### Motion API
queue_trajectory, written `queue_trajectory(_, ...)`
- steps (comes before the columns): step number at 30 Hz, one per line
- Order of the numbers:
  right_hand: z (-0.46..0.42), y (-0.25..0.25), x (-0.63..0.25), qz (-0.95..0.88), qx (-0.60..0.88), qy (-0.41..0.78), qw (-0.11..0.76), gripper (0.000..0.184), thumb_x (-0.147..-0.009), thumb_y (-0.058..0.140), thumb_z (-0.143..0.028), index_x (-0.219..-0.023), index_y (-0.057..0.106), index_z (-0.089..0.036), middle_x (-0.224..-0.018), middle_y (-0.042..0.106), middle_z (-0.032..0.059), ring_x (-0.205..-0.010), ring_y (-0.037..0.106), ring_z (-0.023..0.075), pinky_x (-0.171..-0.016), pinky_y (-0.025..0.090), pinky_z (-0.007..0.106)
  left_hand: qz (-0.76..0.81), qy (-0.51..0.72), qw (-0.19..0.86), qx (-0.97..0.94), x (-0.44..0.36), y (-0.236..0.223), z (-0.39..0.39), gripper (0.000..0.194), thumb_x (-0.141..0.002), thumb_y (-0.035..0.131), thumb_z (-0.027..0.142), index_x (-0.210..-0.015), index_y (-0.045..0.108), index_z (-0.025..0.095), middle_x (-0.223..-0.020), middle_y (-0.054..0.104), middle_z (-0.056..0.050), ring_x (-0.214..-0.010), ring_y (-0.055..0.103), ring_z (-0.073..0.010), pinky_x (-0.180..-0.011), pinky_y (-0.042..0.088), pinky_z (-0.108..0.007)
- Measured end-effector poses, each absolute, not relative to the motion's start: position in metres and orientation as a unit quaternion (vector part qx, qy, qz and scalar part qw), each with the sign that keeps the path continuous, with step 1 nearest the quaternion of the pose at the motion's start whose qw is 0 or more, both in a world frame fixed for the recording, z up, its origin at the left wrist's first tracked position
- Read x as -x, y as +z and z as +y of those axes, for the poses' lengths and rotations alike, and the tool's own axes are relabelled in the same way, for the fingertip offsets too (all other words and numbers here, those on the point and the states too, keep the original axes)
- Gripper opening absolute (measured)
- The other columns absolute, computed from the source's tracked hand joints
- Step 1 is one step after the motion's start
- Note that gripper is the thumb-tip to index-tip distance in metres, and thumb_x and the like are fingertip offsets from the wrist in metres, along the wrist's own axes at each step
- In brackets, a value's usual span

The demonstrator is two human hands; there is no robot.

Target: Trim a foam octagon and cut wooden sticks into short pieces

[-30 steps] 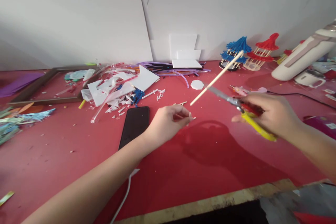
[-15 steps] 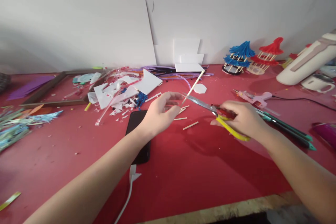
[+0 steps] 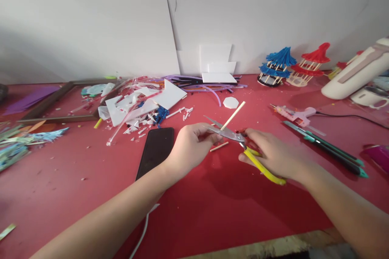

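My left hand (image 3: 194, 145) is closed, pinching the lower end of a thin pale wooden stick (image 3: 234, 115), which slants up to the right. My right hand (image 3: 270, 151) grips a pair of scissors (image 3: 264, 168) with yellow handles. The scissor blades are parted, with the stick between them just above my left fingertips. Where the stick meets my fingers is partly hidden by the lower blade. A short cut stick (image 3: 219, 147) lies on the red tabletop (image 3: 194, 218) below the blades. Beside my left wrist lies a black phone (image 3: 155, 149).
A pink glue gun (image 3: 296, 115) and a green-black cutter knife (image 3: 325, 149) lie on the right. Behind them stand blue (image 3: 275, 66) and red (image 3: 311, 62) small pagoda models. Paper scraps (image 3: 133, 107) and a brown frame (image 3: 60, 119) are at left; a white octagon (image 3: 231, 102) lies ahead.
Both hands have come lower and nearer to me, carrying the stick and scissors. My left fingers have closed in, and the stick now sits farther inside the scissor blades.
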State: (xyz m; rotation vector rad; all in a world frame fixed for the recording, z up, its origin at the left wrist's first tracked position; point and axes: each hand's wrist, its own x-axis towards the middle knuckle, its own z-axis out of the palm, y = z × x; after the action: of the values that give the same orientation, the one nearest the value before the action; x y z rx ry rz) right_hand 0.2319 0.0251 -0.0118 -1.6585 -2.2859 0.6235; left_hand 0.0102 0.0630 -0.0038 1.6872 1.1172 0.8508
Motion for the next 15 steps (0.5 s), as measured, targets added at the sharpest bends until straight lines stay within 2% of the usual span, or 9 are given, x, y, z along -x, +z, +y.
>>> queue_trajectory(5,0.036,-0.011,-0.225,-0.762,0.596,0.232,0.103,0.028,-0.082,0.06,-0.048,-0.081,0.05,-0.021,-0.065,0.061,0.0016,-0.053,0.054,0.0152,-0.048,0.035,0.024,0.495,0.327,0.409,-0.693,-0.006,-0.01,0.071,0.015,-0.082,0.061,0.023,-0.074,0.072,0.017,-0.073,0.074,-0.002,-0.067,0.068,-0.0148,-0.065,0.054,-0.025)
queue_trajectory(11,0.049,-0.012,-0.22,-0.778,0.586,0.21,0.088,0.015,-0.086,0.052,-0.032,-0.077,0.052,-0.021,-0.065,0.063,0.0033,-0.052,0.053,0.014,-0.048,0.031,0.024,0.502,0.335,0.397,-0.692,-0.001,-0.013,0.074,0.016,-0.082,0.06,0.025,-0.074,0.071,0.017,-0.07,0.074,-0.002,-0.064,0.069,-0.0151,-0.065,0.055,-0.026)
queue_trajectory(15,0.056,-0.011,-0.216,-0.784,0.582,0.199,0.084,0.014,-0.082,0.054,-0.029,-0.071,0.05,-0.021,-0.06,0.059,0.0017,-0.049,0.048,0.0129,-0.046,0.028,0.024,0.505,0.343,0.384,-0.693,0.002,-0.014,0.076,0.015,-0.082,0.06,0.025,-0.073,0.071,0.018,-0.068,0.074,-0.001,-0.062,0.068,-0.0143,-0.064,0.055,-0.025)
